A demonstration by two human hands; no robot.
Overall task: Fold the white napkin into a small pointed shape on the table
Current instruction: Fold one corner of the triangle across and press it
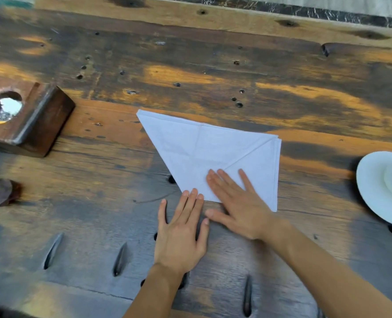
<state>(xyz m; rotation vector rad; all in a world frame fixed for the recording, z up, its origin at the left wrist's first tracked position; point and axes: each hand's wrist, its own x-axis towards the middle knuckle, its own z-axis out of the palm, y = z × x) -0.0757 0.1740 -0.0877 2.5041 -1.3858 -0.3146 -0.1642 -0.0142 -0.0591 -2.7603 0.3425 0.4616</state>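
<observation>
Here, two hands are flattening a white triangular cloth napkin (pixel 213 152) on a scarred wooden tabletop (pixel 190 65).
Left hand (pixel 181 235) and right hand (pixel 238 203) are pressing open-palmed, gripping nothing; the soft, light napkin probably lifts easiest by its corners.

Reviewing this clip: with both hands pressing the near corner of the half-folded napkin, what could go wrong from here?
1. Only the near corner of the white napkin is pinned by the right hand and left hand; the far point lies free, so it may shift and skew the next crease.
2. The layered edges at the right corner look slightly offset, so the final point could end up uneven.
3. The wooden table has holes and slots near the napkin, which might catch the cloth.
</observation>
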